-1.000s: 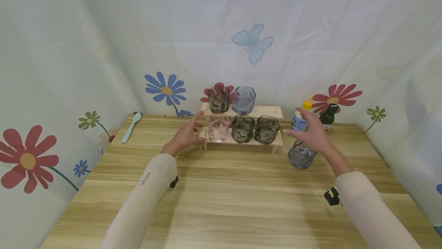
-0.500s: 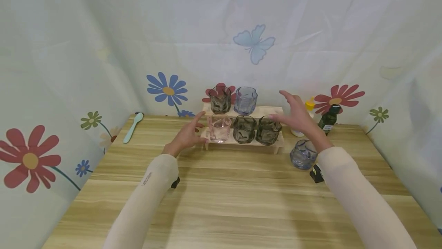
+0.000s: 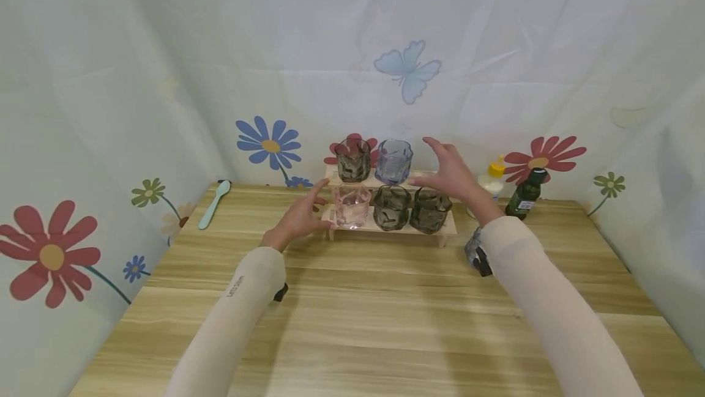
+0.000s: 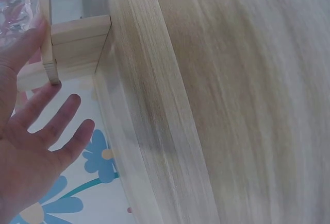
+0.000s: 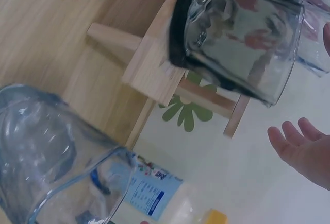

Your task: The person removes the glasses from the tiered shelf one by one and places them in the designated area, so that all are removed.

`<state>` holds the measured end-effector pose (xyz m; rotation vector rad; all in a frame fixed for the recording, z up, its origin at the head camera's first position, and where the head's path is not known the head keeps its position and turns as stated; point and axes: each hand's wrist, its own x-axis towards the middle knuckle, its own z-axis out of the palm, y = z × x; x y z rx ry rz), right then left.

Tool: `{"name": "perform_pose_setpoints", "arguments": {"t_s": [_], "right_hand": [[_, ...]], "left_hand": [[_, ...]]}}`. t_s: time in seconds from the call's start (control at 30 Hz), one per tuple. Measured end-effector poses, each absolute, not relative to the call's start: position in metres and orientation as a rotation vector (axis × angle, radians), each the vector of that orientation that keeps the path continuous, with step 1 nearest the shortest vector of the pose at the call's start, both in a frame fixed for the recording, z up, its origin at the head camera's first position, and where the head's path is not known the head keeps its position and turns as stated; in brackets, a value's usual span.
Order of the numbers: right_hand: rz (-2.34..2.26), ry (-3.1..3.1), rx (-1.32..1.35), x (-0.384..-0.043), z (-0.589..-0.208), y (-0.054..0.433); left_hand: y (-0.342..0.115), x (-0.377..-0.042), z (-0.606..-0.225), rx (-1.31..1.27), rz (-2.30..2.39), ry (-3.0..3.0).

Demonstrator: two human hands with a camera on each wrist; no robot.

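Note:
My left hand (image 3: 299, 218) is at the left end of a two-tier wooden rack (image 3: 380, 231). In the left wrist view its thumb lies against the lower board beside a pink glass (image 3: 352, 208), and the index fingertip meets the board's end; the other fingers are spread. My right hand (image 3: 454, 174) reaches over the rack's right side, thumb and fingers apart, close to a blue glass (image 3: 393, 163) on the upper tier. Left of that glass is a dark grey glass (image 3: 353, 161). Two more grey glasses (image 3: 391, 208) share the lower tier with the pink one.
Another blue glass (image 5: 41, 152) stands on the table right of the rack, partly hidden by my right wrist in the head view. Behind it are a yellow-capped bottle (image 3: 492, 183) and a dark green bottle (image 3: 527, 194). A mint-green spoon (image 3: 213, 205) lies far left.
My right hand has moved left, from above the blue glass on the table to the upper tier's right side, beside the blue glass there. My left hand has stayed at the rack's end.

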<state>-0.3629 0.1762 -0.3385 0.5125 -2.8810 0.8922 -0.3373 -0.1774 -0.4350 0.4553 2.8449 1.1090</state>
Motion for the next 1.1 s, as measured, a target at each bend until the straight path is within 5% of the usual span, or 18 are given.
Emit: {"name": "perform_pose_setpoints", "arguments": {"t_s": [1.1], "right_hand": [[1.052, -2.924, 0.426, -0.39, -0.334, 0.11]], "left_hand": [[-0.176, -0.336, -0.435, 0.441, 1.092, 2.864]]}}
